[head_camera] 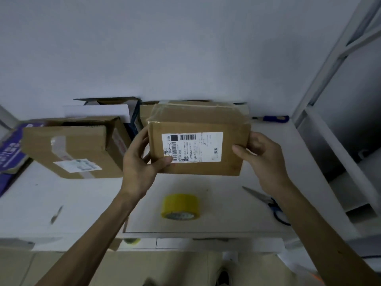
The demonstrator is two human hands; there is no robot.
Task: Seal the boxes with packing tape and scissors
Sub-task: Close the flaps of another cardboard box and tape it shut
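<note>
A plain white wall (pixel 185 48) backs a matte white table (pixel 216 223), with one pale metal shelf frame (pixel 329 69) rising at the right. Two brown cardboard boxes show plainly. The left box (pixel 68 145) lies tilted on the table, with clear tape and one white label across its face. The held box (pixel 195 118) stands upright over the table's middle, glossy tape along its top and one rectangular shipping label (pixel 198 146) facing the camera; whether its lower edge touches the table cannot be told. Behind them stand one dark open carton with a white flap (pixel 97 111) and the corner of another brown box, and one purple carton (pixel 10 153) sits at the far left. The left hand (pixel 140 162) grips the held box's left end, thumb pressed on the label. The right hand (pixel 261 155) curls round its right end. One roll of yellow packing tape (pixel 180 206) rests on the table near its front edge, below the held box. One pair of scissors (pixel 266 201), steel blades and blue loops, lies under the right forearm. One blue-handled tool (pixel 272 118) lies at the back right.
</note>
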